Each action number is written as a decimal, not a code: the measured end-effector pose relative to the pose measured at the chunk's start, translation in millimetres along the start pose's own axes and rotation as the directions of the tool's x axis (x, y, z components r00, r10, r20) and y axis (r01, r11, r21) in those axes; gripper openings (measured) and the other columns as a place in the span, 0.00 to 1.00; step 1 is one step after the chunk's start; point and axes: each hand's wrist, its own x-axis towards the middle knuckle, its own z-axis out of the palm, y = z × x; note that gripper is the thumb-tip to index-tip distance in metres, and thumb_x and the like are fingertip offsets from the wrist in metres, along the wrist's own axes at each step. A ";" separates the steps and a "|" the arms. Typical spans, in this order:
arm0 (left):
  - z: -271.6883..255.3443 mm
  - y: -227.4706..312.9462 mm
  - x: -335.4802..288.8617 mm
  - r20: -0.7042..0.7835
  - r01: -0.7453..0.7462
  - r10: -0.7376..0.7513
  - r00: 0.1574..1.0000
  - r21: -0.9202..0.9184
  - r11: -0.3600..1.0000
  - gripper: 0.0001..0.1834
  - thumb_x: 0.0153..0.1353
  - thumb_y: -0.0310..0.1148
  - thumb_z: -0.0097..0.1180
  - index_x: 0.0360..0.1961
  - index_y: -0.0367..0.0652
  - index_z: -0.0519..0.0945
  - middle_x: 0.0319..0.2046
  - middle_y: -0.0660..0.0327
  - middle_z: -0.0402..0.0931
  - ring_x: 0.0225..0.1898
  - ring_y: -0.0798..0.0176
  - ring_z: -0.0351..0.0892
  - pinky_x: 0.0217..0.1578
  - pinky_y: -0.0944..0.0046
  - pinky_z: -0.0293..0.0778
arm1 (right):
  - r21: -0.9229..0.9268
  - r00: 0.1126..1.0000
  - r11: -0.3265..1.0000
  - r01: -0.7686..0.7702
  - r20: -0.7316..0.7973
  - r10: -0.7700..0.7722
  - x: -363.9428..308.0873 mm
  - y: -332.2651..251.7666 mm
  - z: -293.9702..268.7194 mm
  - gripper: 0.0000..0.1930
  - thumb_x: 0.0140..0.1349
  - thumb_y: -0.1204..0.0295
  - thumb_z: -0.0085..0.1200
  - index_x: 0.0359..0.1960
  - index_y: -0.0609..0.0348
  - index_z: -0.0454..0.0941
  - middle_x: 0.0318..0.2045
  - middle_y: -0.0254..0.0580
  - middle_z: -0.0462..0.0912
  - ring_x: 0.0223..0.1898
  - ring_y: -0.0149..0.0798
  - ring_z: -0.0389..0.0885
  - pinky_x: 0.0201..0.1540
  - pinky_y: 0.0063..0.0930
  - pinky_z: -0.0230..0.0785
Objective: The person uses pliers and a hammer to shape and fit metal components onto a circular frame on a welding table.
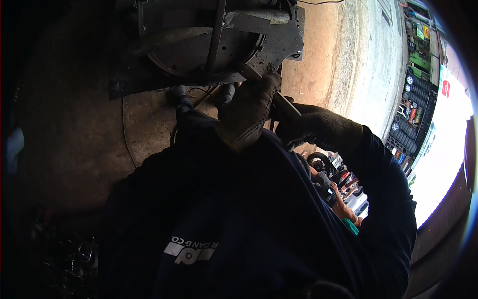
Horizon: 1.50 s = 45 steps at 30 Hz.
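While the grey-brown gloved left hand point(251, 107) curls round a pale, narrow, straight bar point(289, 105), far end by the near edge of a dark metal workbench point(280, 44), the grey-brown gloved right hand point(321, 128) sits at its near end, finger closure too shadowed to tell.

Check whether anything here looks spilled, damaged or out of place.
Dark crumbs litter the metal plate near the bar held by your left hand and right hand, like stray debris. A thin cable trails loosely across the floor. Much is too dark to judge.
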 end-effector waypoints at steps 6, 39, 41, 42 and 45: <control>27.5 32.9 -15.3 -0.050 0.284 -0.309 0.950 -0.280 0.917 0.29 0.64 0.46 0.63 0.52 0.30 0.73 0.43 0.51 0.76 0.42 0.59 0.82 0.46 0.60 0.77 | -0.243 0.996 0.967 0.074 -0.029 -0.083 -0.9 -6.4 -4.0 0.26 0.66 0.63 0.58 0.59 0.72 0.72 0.41 0.45 0.83 0.40 0.36 0.86 0.46 0.30 0.79; 37.6 52.8 -12.8 0.059 0.294 -0.317 0.946 -0.560 0.774 0.27 0.65 0.41 0.64 0.52 0.31 0.67 0.43 0.51 0.70 0.50 0.46 0.82 0.54 0.42 0.83 | -0.893 0.589 0.446 0.049 -0.335 -0.735 -54.0 7.8 48.3 0.06 0.60 0.78 0.59 0.38 0.60 0.84 0.30 0.40 0.83 0.29 0.33 0.84 0.31 0.25 0.76; 33.8 57.1 -13.3 0.091 0.325 -0.333 0.938 -0.557 0.764 0.27 0.65 0.42 0.65 0.51 0.31 0.68 0.42 0.51 0.72 0.49 0.47 0.83 0.53 0.42 0.83 | -0.851 0.587 0.524 0.033 -0.407 -0.699 -52.3 5.2 48.9 0.05 0.60 0.78 0.59 0.38 0.59 0.84 0.30 0.40 0.83 0.29 0.33 0.84 0.31 0.25 0.75; 31.1 55.4 -12.3 0.079 0.314 -0.325 0.942 -0.542 0.780 0.27 0.65 0.42 0.65 0.51 0.31 0.68 0.42 0.51 0.72 0.49 0.47 0.82 0.53 0.42 0.83 | -0.827 0.587 0.561 0.024 -0.443 -0.678 -50.8 4.4 48.8 0.05 0.60 0.78 0.59 0.37 0.59 0.84 0.30 0.39 0.83 0.28 0.32 0.83 0.31 0.25 0.75; 20.2 40.2 -5.8 0.039 0.276 -0.296 0.954 -0.497 0.823 0.28 0.63 0.42 0.66 0.51 0.32 0.68 0.42 0.52 0.74 0.50 0.48 0.82 0.53 0.42 0.83 | -0.861 0.591 0.508 -0.004 -0.411 -0.694 -48.6 -2.4 48.2 0.03 0.63 0.78 0.58 0.36 0.61 0.84 0.30 0.39 0.83 0.27 0.32 0.83 0.30 0.24 0.75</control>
